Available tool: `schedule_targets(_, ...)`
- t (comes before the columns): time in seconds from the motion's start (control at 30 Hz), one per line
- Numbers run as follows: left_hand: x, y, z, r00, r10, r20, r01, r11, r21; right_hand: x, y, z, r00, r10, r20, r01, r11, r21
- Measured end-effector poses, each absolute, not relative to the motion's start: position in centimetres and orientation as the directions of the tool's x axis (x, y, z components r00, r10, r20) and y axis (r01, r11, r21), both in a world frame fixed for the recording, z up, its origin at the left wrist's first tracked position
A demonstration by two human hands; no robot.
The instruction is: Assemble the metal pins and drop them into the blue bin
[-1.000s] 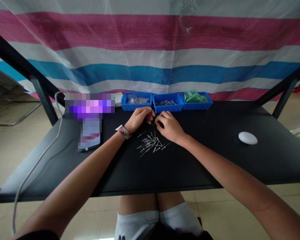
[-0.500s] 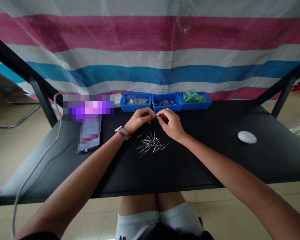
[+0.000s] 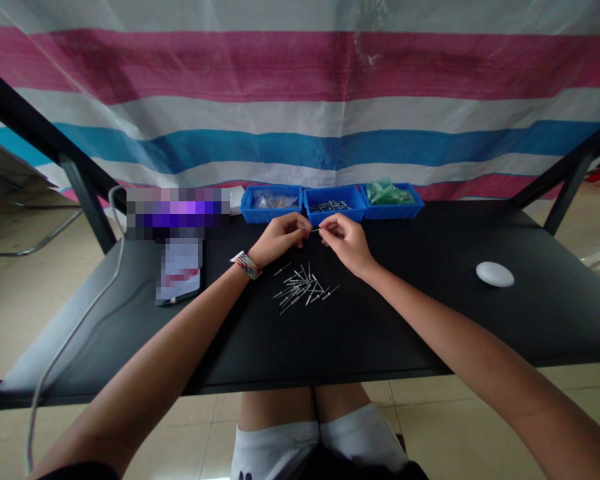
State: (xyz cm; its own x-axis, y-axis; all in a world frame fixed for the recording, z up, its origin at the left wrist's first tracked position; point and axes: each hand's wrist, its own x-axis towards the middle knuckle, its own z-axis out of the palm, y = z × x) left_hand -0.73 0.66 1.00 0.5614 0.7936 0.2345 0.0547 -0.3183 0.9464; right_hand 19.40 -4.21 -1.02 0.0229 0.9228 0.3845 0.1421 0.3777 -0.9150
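Between my two hands a thin metal pin, a blind rivet [image 3: 315,231], spans the small gap just in front of the blue bins. My left hand [image 3: 283,239] is closed in a pinch at the rivet's left end; anything else in those fingers is hidden. The thumb and fingertips of my right hand [image 3: 347,244] are closed on its other end. Nearer to me, a loose pile of blind rivets [image 3: 303,289] lies on the black table [image 3: 360,340]. More rivets are in the middle blue bin [image 3: 336,217], right behind my hands.
The left blue bin [image 3: 271,217] contains a clear plastic bag, the right one [image 3: 396,211] a green bag [image 3: 387,193]. A phone [image 3: 180,270] lies at left near a cable [image 3: 75,327]. A white oval object [image 3: 495,274] sits at right. Striped sheeting [image 3: 300,147] hangs behind.
My right hand has shifted slightly right, away from my left hand, so more of the rivet's thin pin shows between them. My left hand has stayed in place.
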Motion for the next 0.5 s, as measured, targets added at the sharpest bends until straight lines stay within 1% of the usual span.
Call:
schedule_targets(0.37, -0.82, 0.80, 0.82, 0.555, 0.809, 0.195, 0.035, -0.257, 0.966, 19.46, -4.23, -1.08, 0.027, 0.930, 0.368, 0.115, 0.363, -0.925)
schedule_targets(0.5, -0.73, 0.57, 1.14, 0.565, 0.804, 0.185, 0.053, -0.259, 0.964, 19.46, -4.26, -1.05, 0.019, 0.928, 0.371, 0.140, 0.365, -0.920)
